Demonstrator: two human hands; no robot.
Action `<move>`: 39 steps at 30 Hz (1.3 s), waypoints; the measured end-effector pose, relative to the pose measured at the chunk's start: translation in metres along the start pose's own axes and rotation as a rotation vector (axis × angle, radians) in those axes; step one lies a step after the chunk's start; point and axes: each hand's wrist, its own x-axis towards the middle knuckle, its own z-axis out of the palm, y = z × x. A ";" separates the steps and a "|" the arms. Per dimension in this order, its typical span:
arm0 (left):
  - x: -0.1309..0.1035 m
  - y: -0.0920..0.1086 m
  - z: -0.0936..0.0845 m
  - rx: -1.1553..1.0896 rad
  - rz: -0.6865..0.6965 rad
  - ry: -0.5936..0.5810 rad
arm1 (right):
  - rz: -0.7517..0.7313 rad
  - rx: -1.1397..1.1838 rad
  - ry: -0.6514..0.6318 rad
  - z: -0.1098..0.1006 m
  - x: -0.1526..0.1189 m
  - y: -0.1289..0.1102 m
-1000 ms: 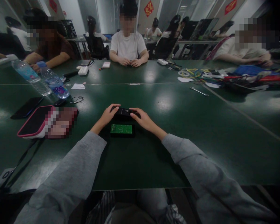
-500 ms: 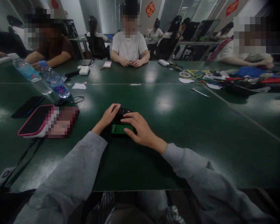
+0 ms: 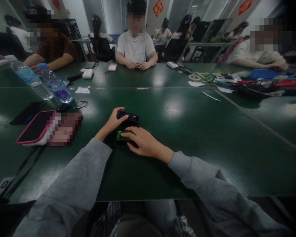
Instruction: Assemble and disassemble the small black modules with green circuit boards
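A small black case (image 3: 131,117) lies on the green table (image 3: 187,131), with my left hand (image 3: 113,121) closed around its left end, thumb on top. Just nearer to me sits a green circuit board (image 3: 118,135) in a dark shell. Over the right part of that board rests my right hand (image 3: 144,141), its fingers apart and touching the top; they hide much of it.
At the left are two water bottles (image 3: 58,86), a dark phone (image 3: 27,113) and a pink-edged case (image 3: 37,128). Tangled cables (image 3: 236,82) and a wrench (image 3: 210,96) lie at the back right. A person in white (image 3: 136,46) sits opposite.
My right hand has moved down and left from the black case onto the green board. The black case now shows more fully, and my left thumb lies lower on it.
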 end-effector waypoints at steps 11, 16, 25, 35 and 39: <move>0.008 -0.017 -0.003 0.043 -0.006 0.341 | 0.088 0.057 -0.023 -0.003 -0.002 0.007; 0.011 -0.017 -0.009 -0.013 -0.044 0.429 | 0.130 0.030 -0.030 -0.006 -0.001 0.014; 0.015 -0.022 -0.010 -0.106 -0.070 0.544 | 0.389 -0.124 0.111 -0.011 -0.009 0.054; 0.011 -0.018 -0.006 -0.106 0.022 0.143 | 0.540 -0.045 0.384 0.009 -0.015 0.080; 0.008 -0.013 -0.005 -0.005 0.035 -0.015 | 0.517 0.091 0.386 0.008 -0.014 0.077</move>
